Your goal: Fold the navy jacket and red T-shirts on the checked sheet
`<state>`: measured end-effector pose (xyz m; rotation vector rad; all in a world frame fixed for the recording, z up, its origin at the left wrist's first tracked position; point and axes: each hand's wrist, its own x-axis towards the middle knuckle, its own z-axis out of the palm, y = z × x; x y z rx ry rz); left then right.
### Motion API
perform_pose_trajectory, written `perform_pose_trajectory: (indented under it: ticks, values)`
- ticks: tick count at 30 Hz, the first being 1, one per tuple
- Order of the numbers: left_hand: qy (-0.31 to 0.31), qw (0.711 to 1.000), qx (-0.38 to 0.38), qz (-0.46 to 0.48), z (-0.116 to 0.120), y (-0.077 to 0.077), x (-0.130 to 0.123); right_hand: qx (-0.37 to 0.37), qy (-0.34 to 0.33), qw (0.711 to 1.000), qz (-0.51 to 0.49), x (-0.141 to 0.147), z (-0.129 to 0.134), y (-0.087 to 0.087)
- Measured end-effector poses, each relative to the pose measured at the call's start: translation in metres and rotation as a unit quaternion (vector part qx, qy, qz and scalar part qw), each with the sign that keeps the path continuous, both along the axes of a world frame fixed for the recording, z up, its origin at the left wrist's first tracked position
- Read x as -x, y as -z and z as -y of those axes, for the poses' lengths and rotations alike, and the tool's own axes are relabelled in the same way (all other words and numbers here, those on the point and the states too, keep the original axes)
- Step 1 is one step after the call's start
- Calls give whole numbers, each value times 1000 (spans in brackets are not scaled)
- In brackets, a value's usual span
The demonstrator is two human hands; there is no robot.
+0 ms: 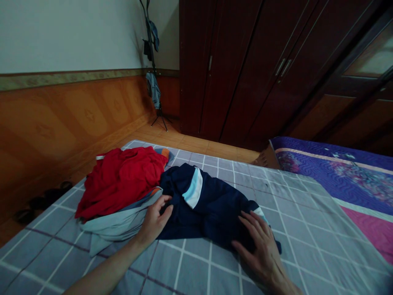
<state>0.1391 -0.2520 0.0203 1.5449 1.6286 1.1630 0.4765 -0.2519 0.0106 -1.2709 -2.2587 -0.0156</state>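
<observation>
You are laying your right grip (257, 250) open and flat on the navy garment's (208, 209) lower end, while your left grip (155, 221) is touching its left edge with fingers spread, not visibly pinching. The garment is lying between your hands on the checked sheet (196, 266), its long axis running away leftward, with the red garment (119, 184) just beside it.

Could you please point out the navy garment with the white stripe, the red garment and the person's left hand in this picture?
Navy garment (211, 209): head view, on the dark fabric right of the stripe.
Red garment (119, 184): head view, on the middle of its bunched fabric.
Left hand (155, 219): head view, on the back of the hand.
</observation>
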Motion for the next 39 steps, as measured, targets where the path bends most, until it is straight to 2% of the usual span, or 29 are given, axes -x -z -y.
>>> perform_pose_trajectory:
  ticks: [3,7,10,13,17,19,21,25,28,30,33,36,37,38,39]
  values:
    - [14,999,-9,-43,0,1,-1,37,-16,998,56,3,2,-2]
    - [3,996,-24,-81,1,5,-1,55,-30,996,64,3,4,-2]
    - [-36,997,-42,-61,2,9,1,53,-36,996,64,3,5,-3]
    - [-85,994,-63,-10,2,9,5,27,-13,998,50,6,5,-3]
    - [-91,993,-70,12,0,6,7,6,-6,1000,29,9,5,-3]
    - [-67,996,-48,-38,-1,6,5,6,-15,999,39,10,6,-3]
    - [-13,991,-34,-125,1,6,0,7,-16,998,57,10,7,-4]
    - [124,947,-50,-291,7,3,-9,16,-13,996,83,10,10,-10]
    - [157,918,-49,-360,12,-2,-12,26,-28,994,98,13,12,-14]
    - [177,907,-38,-379,13,-6,-12,17,-15,995,102,19,14,-15]
    - [232,887,-20,-398,6,-16,-13,0,26,996,84,28,14,-14]
    - [248,865,-41,-434,-15,-40,-11,53,81,995,-17,27,12,-19]
    - [236,863,-65,-442,-25,-53,-9,97,109,985,-86,24,12,-25]
    - [219,864,-97,-444,-36,-69,-7,153,139,963,-173,20,13,-33]
    - [197,867,-135,-438,-47,-86,-5,212,168,923,-272,15,16,-43]
